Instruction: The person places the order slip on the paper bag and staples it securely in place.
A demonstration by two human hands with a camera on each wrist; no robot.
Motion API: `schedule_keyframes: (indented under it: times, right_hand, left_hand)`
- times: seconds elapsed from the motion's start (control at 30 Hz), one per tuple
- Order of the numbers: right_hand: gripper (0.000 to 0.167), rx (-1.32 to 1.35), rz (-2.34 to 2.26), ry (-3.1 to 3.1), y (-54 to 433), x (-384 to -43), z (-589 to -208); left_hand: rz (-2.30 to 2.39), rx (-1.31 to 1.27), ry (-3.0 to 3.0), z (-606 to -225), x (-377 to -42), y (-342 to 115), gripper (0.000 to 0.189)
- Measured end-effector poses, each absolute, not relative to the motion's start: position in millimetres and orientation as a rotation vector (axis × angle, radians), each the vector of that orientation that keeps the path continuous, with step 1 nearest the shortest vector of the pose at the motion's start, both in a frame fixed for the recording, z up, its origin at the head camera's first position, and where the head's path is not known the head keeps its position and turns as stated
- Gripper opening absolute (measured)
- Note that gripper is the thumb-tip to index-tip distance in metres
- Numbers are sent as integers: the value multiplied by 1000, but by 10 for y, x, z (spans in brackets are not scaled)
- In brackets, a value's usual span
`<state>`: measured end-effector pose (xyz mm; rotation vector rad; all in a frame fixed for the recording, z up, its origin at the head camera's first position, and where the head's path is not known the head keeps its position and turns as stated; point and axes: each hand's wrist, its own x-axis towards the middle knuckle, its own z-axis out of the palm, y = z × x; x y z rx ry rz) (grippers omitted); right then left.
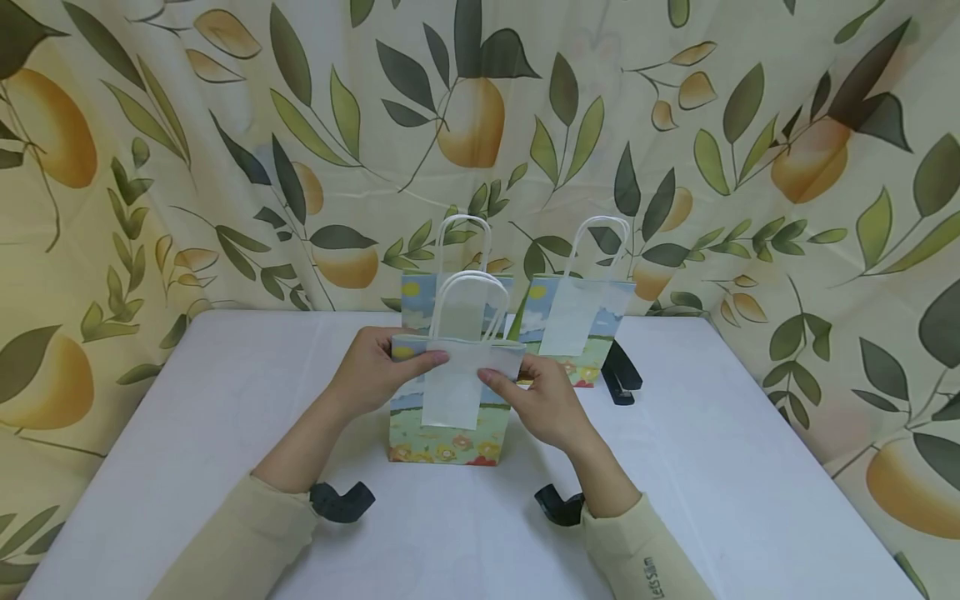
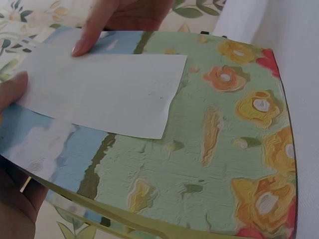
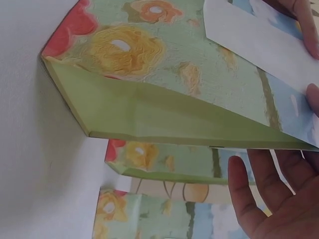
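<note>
A small paper gift bag [image 1: 450,446] with a painted sky and flower meadow stands upright on the table, its white twisted handles [image 1: 491,287] on top. A white paper slip [image 1: 450,400] lies flat against its front, hanging from the upper edge. My left hand [image 1: 375,367] grips the bag's upper left edge, thumb in front on the slip and fingers behind. At the upper right, my right hand [image 1: 543,400] pinches the bag, its thumb at the slip's edge. In the right wrist view, the right fingers [image 3: 269,184] reach behind the bag's folded green side [image 3: 149,114].
Two similar bags stand behind: one [image 1: 416,296] directly at the back, another [image 1: 615,308] to the right, each with a white slip. A black stapler [image 1: 621,375] lies beside the right one. White cloth covers the table [image 1: 247,367]; a fruit-patterned curtain [image 1: 480,183] hangs behind it.
</note>
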<state>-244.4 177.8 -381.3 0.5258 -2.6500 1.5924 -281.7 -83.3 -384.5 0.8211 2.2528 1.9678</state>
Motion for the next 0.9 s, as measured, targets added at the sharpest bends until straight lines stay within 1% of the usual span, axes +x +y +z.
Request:
schedule_keyframes:
  times: [0.37, 0.6, 0.9]
  right_hand:
    - [28, 495, 1594, -2672, 1780, -2434, -3806]
    - [29, 491, 1608, -2668, 1777, -2440, -3815]
    - [30, 491, 1625, -2661, 1778, -2434, -3812]
  left_hand:
    - [1966, 821, 2238, -3823, -2804, -830, 20]
    - [1909, 824, 2212, -3837, -2816, -880, 27]
    - [1922, 815, 2222, -3847, -2814, -875, 23]
